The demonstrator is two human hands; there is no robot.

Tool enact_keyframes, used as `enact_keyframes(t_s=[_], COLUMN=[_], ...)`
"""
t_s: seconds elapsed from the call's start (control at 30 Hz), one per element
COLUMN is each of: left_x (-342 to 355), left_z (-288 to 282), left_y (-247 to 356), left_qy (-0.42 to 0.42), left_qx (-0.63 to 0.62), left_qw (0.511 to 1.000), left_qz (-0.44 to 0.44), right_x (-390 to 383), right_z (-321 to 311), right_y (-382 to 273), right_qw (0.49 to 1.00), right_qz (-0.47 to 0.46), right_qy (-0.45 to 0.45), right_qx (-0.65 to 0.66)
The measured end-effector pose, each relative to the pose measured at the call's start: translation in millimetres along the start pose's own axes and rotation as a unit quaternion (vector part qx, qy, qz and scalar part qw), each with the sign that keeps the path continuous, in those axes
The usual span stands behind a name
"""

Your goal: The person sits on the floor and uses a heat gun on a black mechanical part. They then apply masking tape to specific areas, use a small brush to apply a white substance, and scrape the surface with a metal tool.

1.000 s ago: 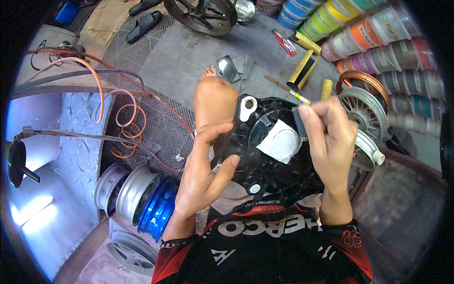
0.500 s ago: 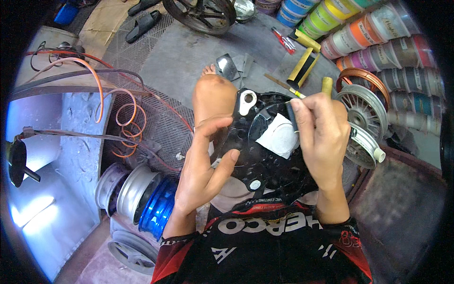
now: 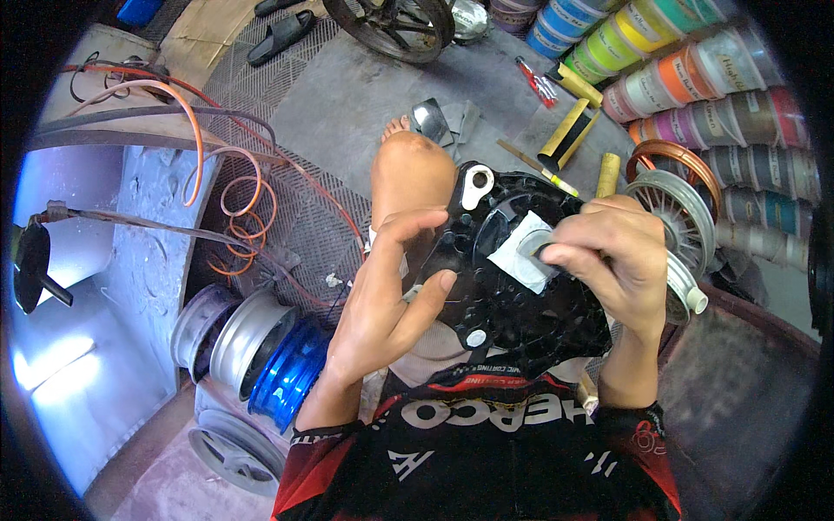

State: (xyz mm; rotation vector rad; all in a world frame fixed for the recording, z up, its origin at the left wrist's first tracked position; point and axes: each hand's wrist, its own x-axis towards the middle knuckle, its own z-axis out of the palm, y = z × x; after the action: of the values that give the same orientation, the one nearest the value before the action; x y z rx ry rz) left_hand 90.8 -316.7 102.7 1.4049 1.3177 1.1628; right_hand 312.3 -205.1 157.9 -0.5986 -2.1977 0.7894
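A black, glossy casing (image 3: 486, 308) with moulded relief lies across my lap. A white masking patch (image 3: 524, 252) covers a raised round part of it, and white pieces cover the top lug and a small lower spot. My right hand (image 3: 621, 260) pinches a small dark strip (image 3: 544, 253) against the patch's right side; the strip is mostly hidden by my fingers, so its kind is unclear. At the casing's left edge, my left hand (image 3: 387, 300) is open, with index finger and thumb spread apart. Its other fingers are hidden.
Wheel rims, including a blue one (image 3: 291, 369), stand at left near a coiled orange hose (image 3: 252, 208). Ahead lie a knife-like tool (image 3: 526, 158), yellow-edged blocks (image 3: 569, 135) and a phone-like dark slab (image 3: 432, 122). Paint tubs (image 3: 686, 69) are stacked at right, beside more rims (image 3: 665, 204).
My right hand has turned and lowered the dark strip from beside the patch onto its right side. The left hand keeps its spread pose. The whole view has shifted slightly.
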Motion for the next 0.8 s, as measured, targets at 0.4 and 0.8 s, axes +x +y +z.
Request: enact_keyframes(t_s=[0.4, 0.8], left_x=[0.0, -0.5], left_z=[-0.8, 0.3], left_y=[4.1, 2.2], left_qy=[0.0, 0.005], left_qx=[-0.002, -0.014], left_qw=[1.0, 1.0], left_qz=[-0.011, -0.011], right_x=[32.5, 40.1], right_z=[-8.5, 3.2], right_y=[14.2, 15.2], right_qw=[0.969, 0.977], right_qz=[-0.142, -0.147], right_qy=[-0.165, -0.15], right_qx=[-0.114, -0.046])
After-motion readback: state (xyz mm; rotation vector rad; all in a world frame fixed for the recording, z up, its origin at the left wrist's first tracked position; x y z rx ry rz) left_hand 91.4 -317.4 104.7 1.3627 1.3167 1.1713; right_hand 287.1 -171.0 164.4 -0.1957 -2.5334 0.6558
